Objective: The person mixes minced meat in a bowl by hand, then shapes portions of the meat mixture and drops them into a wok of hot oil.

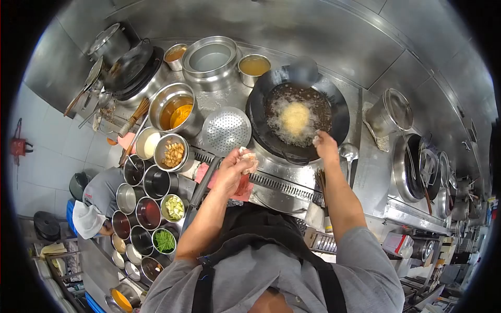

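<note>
Head view: the left hand (230,173) closes its fingers round a pale lump (250,163), in front of the strainer (226,129) and left of the wok (340,110). The right hand (327,148), at the wok's near right rim, pinches a small pale scrap (316,140) between fingertips. Golden mass (295,118) sits mid-wok, surrounded by bubbling dark liquid (322,110). Ladle (348,152) lies just right of the right hand.
</note>
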A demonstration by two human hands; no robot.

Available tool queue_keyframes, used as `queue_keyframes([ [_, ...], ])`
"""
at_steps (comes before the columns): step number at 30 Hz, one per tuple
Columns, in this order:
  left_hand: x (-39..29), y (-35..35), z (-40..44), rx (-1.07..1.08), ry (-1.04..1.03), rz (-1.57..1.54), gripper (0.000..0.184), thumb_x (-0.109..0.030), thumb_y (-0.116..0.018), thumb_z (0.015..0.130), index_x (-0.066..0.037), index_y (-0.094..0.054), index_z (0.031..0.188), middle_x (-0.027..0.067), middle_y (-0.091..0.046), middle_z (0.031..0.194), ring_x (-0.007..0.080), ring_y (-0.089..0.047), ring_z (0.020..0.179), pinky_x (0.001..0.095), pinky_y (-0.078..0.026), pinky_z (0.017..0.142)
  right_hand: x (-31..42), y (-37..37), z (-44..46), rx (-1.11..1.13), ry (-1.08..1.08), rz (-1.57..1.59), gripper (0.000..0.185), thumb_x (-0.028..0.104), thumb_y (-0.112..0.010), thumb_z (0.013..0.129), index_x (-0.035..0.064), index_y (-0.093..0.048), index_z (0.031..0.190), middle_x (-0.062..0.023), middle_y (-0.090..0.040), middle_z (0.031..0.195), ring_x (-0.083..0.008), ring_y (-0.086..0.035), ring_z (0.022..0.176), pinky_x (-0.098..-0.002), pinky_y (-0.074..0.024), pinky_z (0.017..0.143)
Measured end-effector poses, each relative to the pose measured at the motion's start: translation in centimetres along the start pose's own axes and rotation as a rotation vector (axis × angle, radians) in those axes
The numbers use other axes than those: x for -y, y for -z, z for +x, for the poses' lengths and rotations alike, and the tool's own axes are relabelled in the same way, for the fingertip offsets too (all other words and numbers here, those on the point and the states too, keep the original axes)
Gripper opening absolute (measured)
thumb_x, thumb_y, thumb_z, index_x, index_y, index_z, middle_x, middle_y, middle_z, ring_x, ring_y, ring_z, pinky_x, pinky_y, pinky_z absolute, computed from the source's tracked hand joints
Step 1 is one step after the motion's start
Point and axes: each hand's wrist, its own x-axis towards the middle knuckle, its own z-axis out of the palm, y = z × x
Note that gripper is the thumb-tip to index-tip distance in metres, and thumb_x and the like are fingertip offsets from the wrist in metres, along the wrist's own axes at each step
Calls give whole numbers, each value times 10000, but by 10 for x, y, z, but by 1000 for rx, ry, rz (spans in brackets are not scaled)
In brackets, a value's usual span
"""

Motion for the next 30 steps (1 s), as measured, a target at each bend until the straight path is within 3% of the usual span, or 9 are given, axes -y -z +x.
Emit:
queue_keyframes([
  [3, -4, 0, -5, -21, 24, 6, 250, 52, -549, 826, -14, -537, 1066, 85, -604, 977, 177, -603, 893, 310, -491, 793, 8, 17, 3, -122, -36, 1, 307, 73, -582, 834, 2, -611, 1132, -190, -649, 1072, -311, -647, 947, -356, -486, 850],
  [6, -7, -5, -5, -45, 17, -53, 302, 63, -543, 825, -25, -530, 1113, 80, -602, 996, 165, -597, 896, 293, -490, 783, 31, 38, -28, -366, 85, 340, 270, 7, -530, 863, 9, -610, 1121, -137, -674, 1008, -243, -668, 857, -327, -513, 762],
  [8, -9, -14, -7, -54, -17, -76, 331, 72, -542, 824, -36, -527, 1136, 82, -604, 1010, 165, -599, 906, 294, -493, 792, 73, 48, -74, -152, 78, 711, 241, -32, -506, 881, 30, -614, 1086, -85, -663, 905, -155, -651, 814, -274, -513, 685],
  [10, -9, -28, -9, -33, -72, -51, 361, 77, -533, 836, -24, -500, 1180, 117, -608, 1059, 209, -614, 957, 333, -499, 835, 85, 31, -108, 93, 191, 751, 259, 10, -542, 898, 22, -585, 1153, -97, -646, 1000, -146, -650, 794, -248, -507, 649],
  [13, 2, -51, -7, 60, -151, -3, 380, 70, -529, 856, -29, -472, 1219, 132, -599, 1120, 210, -615, 985, 325, -500, 849, 111, 1, -130, 477, -39, 984, 524, 101, -725, 800, 30, -507, 1271, -93, -618, 1081, -146, -592, 939, -277, -510, 806],
  [15, 4, -65, -8, 110, -140, 28, 400, 57, -525, 871, -27, -445, 1255, 140, -571, 1189, 205, -594, 1042, 317, -487, 877, 123, -15, -129, 419, 87, 1073, 498, 106, -723, 804, -13, -500, 1234, -102, -615, 1083, -145, -598, 939, -291, -521, 798],
  [21, -4, -67, -8, 209, -118, 155, 429, 7, -563, 877, -26, -436, 1286, 106, -527, 1244, 176, -523, 1118, 313, -428, 959, 123, 3, -112, 350, 6, 978, 370, 56, -684, 807, -46, -543, 1134, -88, -644, 964, -118, -623, 818, -270, -527, 680],
  [26, -18, -66, -8, 191, -75, 251, 348, -36, -611, 871, -19, -521, 1207, 59, -594, 1078, 129, -561, 997, 281, -471, 847, 131, 20, -104, 216, 279, 552, 303, 39, -675, 779, -44, -596, 1059, -61, -654, 824, -83, -613, 657, -228, -495, 573],
  [30, -18, -61, -7, 152, -83, 360, 261, -26, -610, 850, -8, -568, 1107, 30, -617, 951, 90, -565, 850, 243, -465, 737, 135, 21, -103, 319, 267, 536, 332, 49, -685, 764, -29, -595, 1073, -74, -653, 830, -92, -615, 681, -237, -497, 582],
])
